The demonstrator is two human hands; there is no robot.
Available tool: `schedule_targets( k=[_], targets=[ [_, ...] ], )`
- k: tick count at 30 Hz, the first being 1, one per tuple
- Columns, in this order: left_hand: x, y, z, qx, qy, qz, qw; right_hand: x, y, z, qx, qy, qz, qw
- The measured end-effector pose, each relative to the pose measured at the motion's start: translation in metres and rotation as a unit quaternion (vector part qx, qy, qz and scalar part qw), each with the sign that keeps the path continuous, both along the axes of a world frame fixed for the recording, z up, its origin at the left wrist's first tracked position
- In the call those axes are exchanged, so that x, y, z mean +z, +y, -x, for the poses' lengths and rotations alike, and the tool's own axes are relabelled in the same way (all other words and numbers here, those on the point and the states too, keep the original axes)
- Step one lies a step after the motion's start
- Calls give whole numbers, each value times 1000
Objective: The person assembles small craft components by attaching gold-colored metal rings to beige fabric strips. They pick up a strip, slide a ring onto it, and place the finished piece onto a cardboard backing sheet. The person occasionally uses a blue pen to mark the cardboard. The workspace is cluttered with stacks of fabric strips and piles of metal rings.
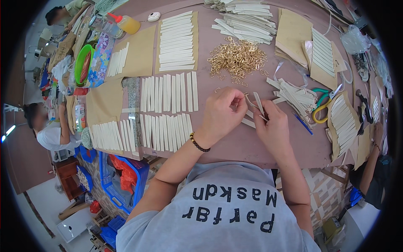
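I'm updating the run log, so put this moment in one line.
right hand: holding white strip | left hand: pinched close by | gold rings: heaped beyond hands | yellow scissors: right of hands

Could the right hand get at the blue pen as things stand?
Probably yes: the blue pen lies exposed near the right hand, with bare table between, though the hand may first have to release its white strip.

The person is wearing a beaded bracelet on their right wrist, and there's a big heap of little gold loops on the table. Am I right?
Not quite: the beaded bracelet is on the wrist of the left hand, as the head view shows. The heap of little gold loops is on the table.
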State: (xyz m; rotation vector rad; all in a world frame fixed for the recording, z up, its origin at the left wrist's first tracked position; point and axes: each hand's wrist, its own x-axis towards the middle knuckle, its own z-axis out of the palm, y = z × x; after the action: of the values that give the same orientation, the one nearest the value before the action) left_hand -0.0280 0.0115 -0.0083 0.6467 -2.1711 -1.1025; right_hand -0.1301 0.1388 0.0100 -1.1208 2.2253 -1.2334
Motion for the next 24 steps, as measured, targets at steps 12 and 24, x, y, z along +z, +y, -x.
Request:
schedule_targets(
  k=[12, 24],
  targets=[
    [-3, 3, 0, -16, 18, 71, 997, 0, -2, 3, -14, -49, -21, 998],
    [1, 4, 0, -27, 18, 37, 999, 4, -3, 2, -27, 16, -33, 999]
  ],
)
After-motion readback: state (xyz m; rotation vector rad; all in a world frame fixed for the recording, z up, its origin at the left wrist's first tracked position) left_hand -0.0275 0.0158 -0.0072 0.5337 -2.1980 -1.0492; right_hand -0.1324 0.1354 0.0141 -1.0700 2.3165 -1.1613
